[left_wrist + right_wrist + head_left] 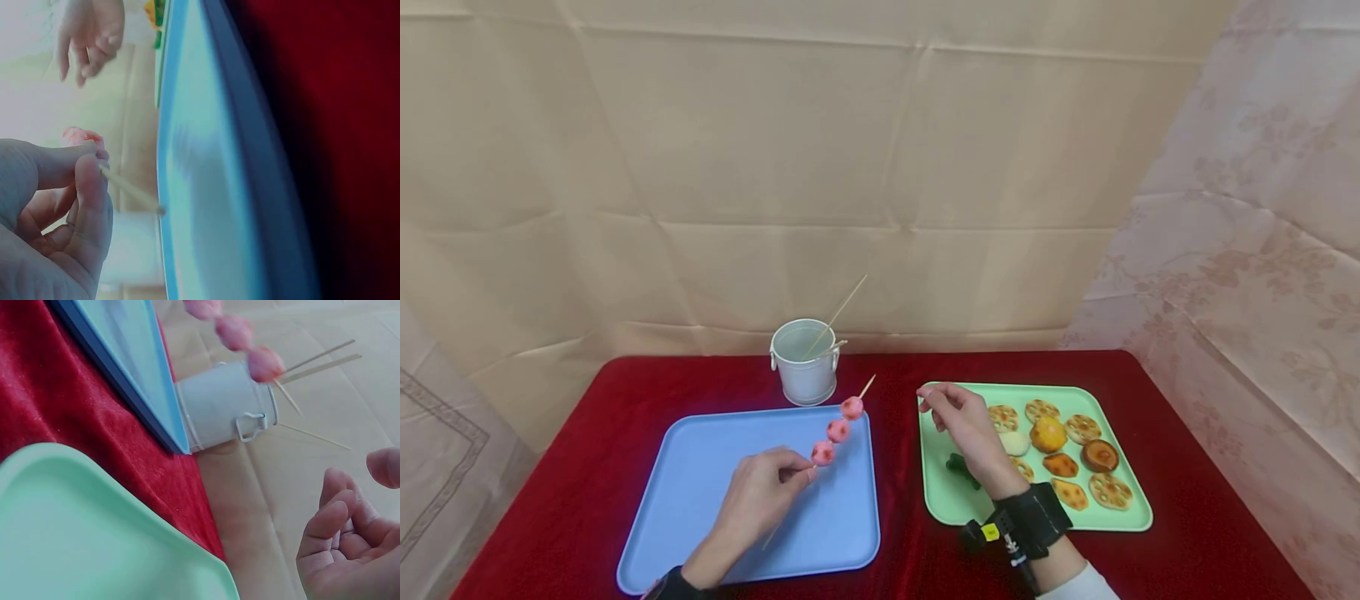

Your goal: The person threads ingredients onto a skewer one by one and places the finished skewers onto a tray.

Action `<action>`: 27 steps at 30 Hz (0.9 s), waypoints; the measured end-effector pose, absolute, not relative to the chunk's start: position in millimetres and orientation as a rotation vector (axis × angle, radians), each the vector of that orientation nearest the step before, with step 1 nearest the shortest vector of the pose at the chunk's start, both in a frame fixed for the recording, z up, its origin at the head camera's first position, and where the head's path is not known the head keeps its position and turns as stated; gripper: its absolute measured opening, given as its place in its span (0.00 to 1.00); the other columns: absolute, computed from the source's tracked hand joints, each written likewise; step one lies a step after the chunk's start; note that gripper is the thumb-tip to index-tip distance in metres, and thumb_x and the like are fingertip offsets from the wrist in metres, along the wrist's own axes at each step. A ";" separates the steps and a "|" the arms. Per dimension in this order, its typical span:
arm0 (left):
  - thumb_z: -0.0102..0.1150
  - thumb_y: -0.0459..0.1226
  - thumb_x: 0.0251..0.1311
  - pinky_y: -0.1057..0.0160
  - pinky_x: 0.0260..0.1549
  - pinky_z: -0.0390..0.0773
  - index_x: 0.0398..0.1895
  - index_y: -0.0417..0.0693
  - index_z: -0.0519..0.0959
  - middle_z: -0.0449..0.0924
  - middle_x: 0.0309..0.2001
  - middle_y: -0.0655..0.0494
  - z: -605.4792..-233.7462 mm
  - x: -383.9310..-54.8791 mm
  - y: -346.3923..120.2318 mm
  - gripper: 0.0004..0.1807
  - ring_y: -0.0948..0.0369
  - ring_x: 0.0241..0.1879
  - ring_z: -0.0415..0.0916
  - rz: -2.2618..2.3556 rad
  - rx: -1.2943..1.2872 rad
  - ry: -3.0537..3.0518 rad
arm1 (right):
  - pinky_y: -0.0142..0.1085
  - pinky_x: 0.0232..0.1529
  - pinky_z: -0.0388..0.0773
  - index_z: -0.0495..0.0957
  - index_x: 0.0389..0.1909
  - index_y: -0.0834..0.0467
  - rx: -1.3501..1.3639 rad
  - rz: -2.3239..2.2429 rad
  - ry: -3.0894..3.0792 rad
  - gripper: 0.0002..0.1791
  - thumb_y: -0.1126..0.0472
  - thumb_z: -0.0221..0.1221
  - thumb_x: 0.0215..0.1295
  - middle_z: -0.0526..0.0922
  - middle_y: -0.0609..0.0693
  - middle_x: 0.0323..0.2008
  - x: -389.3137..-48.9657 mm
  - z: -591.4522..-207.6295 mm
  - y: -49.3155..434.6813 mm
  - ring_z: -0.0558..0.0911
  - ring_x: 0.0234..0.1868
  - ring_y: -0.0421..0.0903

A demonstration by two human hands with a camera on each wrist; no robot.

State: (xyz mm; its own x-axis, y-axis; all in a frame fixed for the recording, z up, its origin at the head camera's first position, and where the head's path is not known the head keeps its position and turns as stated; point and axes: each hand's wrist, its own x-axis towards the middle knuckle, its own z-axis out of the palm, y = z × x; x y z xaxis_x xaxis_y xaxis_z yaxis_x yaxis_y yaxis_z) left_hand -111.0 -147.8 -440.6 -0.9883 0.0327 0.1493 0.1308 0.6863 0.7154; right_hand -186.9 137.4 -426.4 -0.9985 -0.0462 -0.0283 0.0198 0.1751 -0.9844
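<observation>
One person's left hand (763, 490) was pinched around a skewer (868, 385) threaded with three pink balls (838, 431), held above a blue tray (715, 458). Loosely bent, the right hand (964, 423) was raised near a green tray (943, 492) of foods (1061, 465); behind, sticks (842, 309) were propped in a pale bucket (808, 382).

3 pink balls (838, 431), 2 trays (715, 467), 1 bucket (808, 381)

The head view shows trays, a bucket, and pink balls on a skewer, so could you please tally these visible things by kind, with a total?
Blue tray and green tray: 2
Bucket: 1
Skewer held in the left hand: 1
Pink balls showing on that skewer: 3
Total: 7
</observation>
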 end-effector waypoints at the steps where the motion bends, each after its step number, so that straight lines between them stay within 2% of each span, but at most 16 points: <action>1: 0.78 0.32 0.52 0.66 0.24 0.71 0.30 0.50 0.90 0.81 0.23 0.65 -440.1 -109.7 -153.2 0.05 0.67 0.23 0.70 -1.170 -0.125 -2.781 | 0.35 0.33 0.66 0.82 0.46 0.65 -0.028 -1.993 2.358 0.20 0.49 0.61 0.75 0.80 0.58 0.32 -187.0 -426.0 138.2 0.72 0.29 0.44; 9: 0.76 0.33 0.54 0.64 0.21 0.68 0.30 0.45 0.90 0.81 0.20 0.62 -437.9 -102.7 -198.3 0.02 0.64 0.22 0.71 -1.045 0.042 -2.887 | 0.32 0.31 0.63 0.82 0.48 0.64 -0.036 -2.014 2.323 0.19 0.50 0.60 0.76 0.79 0.58 0.33 -188.0 -423.9 140.4 0.70 0.28 0.43; 12: 0.75 0.34 0.56 0.65 0.19 0.65 0.32 0.42 0.90 0.77 0.17 0.61 -436.2 -101.4 -214.2 0.04 0.61 0.22 0.69 -1.032 0.152 -2.960 | 0.32 0.30 0.62 0.82 0.47 0.63 -0.040 -2.025 2.324 0.17 0.51 0.59 0.76 0.79 0.59 0.33 -189.2 -425.0 140.7 0.70 0.27 0.43; 17: 0.74 0.35 0.58 0.66 0.18 0.65 0.34 0.38 0.89 0.75 0.16 0.58 -436.6 -96.3 -243.2 0.08 0.59 0.21 0.68 -0.982 0.292 -3.036 | 0.32 0.29 0.63 0.83 0.47 0.63 -0.046 -2.025 2.324 0.16 0.52 0.59 0.76 0.79 0.60 0.32 -190.0 -426.3 140.3 0.70 0.28 0.43; 22: 0.73 0.34 0.58 0.67 0.18 0.66 0.35 0.36 0.88 0.75 0.16 0.57 -440.0 -94.0 -264.7 0.08 0.58 0.21 0.68 -0.930 0.324 -3.074 | 0.31 0.29 0.62 0.81 0.49 0.65 -0.041 -2.017 2.320 0.18 0.53 0.59 0.76 0.79 0.59 0.33 -189.5 -425.4 139.5 0.70 0.28 0.43; 27: 0.71 0.33 0.60 0.66 0.18 0.68 0.34 0.36 0.88 0.74 0.16 0.56 -441.6 -92.9 -276.7 0.07 0.58 0.20 0.69 -0.900 0.320 -3.113 | 0.31 0.28 0.62 0.81 0.46 0.65 -0.017 -2.011 2.318 0.17 0.52 0.60 0.76 0.80 0.59 0.33 -188.1 -425.0 139.1 0.70 0.27 0.42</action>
